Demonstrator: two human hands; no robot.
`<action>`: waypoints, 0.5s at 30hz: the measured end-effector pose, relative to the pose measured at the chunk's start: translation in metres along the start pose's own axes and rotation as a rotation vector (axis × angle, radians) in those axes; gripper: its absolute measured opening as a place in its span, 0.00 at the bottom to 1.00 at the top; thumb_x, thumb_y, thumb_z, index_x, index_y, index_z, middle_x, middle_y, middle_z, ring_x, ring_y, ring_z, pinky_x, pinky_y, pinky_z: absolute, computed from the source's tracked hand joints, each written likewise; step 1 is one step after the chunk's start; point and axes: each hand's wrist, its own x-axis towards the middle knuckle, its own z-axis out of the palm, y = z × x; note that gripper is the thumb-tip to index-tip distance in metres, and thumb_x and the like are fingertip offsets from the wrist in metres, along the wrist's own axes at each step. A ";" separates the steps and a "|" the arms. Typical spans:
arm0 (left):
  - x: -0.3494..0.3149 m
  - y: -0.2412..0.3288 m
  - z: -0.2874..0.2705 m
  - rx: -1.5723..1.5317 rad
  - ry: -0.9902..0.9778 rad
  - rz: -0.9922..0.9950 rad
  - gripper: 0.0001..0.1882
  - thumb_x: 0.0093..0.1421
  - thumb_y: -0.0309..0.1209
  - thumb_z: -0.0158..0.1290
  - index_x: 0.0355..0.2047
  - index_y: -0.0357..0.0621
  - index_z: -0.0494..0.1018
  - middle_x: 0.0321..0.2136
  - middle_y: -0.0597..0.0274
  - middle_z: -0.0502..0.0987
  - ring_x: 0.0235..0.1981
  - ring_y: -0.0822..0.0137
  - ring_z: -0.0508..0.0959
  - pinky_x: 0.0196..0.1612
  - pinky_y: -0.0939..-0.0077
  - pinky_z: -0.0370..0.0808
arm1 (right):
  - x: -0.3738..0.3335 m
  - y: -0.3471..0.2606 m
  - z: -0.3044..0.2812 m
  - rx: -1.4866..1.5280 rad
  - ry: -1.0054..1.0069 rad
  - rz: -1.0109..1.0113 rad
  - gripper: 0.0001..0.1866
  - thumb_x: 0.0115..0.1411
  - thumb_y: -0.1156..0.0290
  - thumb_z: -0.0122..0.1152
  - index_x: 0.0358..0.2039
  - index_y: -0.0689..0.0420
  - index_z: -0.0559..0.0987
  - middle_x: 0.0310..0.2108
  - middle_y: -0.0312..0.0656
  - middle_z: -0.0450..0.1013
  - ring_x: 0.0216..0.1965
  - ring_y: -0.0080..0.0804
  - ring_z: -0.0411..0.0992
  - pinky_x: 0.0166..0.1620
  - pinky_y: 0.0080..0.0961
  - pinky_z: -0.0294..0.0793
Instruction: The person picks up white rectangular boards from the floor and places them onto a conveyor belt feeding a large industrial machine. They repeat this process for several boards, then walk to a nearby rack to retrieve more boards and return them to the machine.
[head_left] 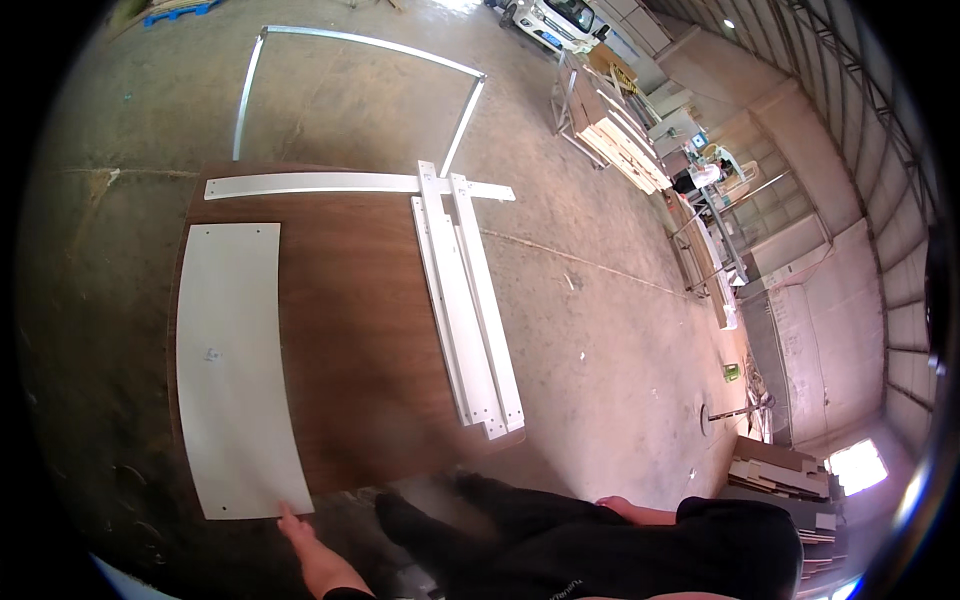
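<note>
A long white panel (235,370) with small holes near its corners lies along the left side of a brown wood-grain board (360,320). My left hand (291,523) is at the panel's near right corner, fingers closed at its edge, the tips over the white surface; the underside of this hold is hidden. On the board's right side rest several narrow white strips (465,310), stacked unevenly with drilled holes at their ends. Another white strip (320,184) lies across the far edge, under the ends of two of them. My right hand (612,502) hangs beside my body, away from the boards, its fingers mostly hidden.
Beyond the board a metal frame (370,36) stands out over the concrete floor (590,350). A rack of stacked boards (615,130) is at the far right, with a white vehicle (560,25) behind it. More panels (785,480) are piled at the near right.
</note>
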 end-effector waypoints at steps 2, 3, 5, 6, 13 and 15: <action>-0.054 -0.014 0.005 -0.016 -0.162 -0.027 0.18 0.67 0.41 0.65 0.50 0.43 0.79 0.46 0.57 0.82 0.44 0.61 0.83 0.39 0.60 0.84 | 0.008 0.016 -0.008 -0.074 -0.025 -0.057 0.25 0.73 0.48 0.44 0.54 0.48 0.83 0.52 0.49 0.80 0.53 0.55 0.78 0.57 0.48 0.76; -0.071 -0.020 0.007 -0.058 -0.240 -0.105 0.17 0.67 0.41 0.65 0.50 0.44 0.79 0.46 0.61 0.82 0.43 0.64 0.83 0.38 0.64 0.83 | 0.016 0.014 -0.015 -0.048 -0.021 -0.028 0.25 0.73 0.48 0.44 0.54 0.48 0.83 0.52 0.50 0.80 0.53 0.56 0.78 0.57 0.49 0.76; -0.125 -0.024 0.021 0.004 -0.319 -0.107 0.17 0.66 0.39 0.66 0.51 0.48 0.79 0.38 0.66 0.83 0.32 0.68 0.82 0.30 0.73 0.79 | 0.041 0.006 -0.027 0.018 -0.013 0.017 0.25 0.72 0.47 0.45 0.54 0.47 0.83 0.52 0.51 0.80 0.54 0.57 0.77 0.58 0.49 0.76; -0.154 -0.028 0.028 -0.055 -0.330 -0.154 0.16 0.66 0.39 0.66 0.50 0.49 0.78 0.35 0.68 0.81 0.29 0.69 0.79 0.30 0.72 0.79 | 0.055 0.005 -0.037 -0.050 -0.013 -0.027 0.24 0.72 0.48 0.47 0.54 0.47 0.83 0.50 0.51 0.81 0.52 0.55 0.79 0.57 0.48 0.76; -0.344 -0.054 0.029 -0.138 -0.455 -0.037 0.21 0.68 0.31 0.59 0.61 0.50 0.73 0.56 0.59 0.78 0.54 0.54 0.80 0.50 0.55 0.82 | 0.174 -0.071 -0.122 -0.140 -0.163 -0.287 0.21 0.70 0.50 0.50 0.52 0.46 0.84 0.46 0.48 0.83 0.48 0.53 0.81 0.52 0.46 0.79; -0.406 -0.062 0.026 -0.128 -0.422 0.046 0.18 0.67 0.27 0.58 0.58 0.43 0.74 0.50 0.57 0.80 0.45 0.56 0.83 0.32 0.65 0.81 | 0.209 -0.123 -0.150 -0.431 -0.170 -0.534 0.19 0.69 0.53 0.52 0.47 0.47 0.86 0.45 0.44 0.84 0.46 0.50 0.81 0.50 0.43 0.80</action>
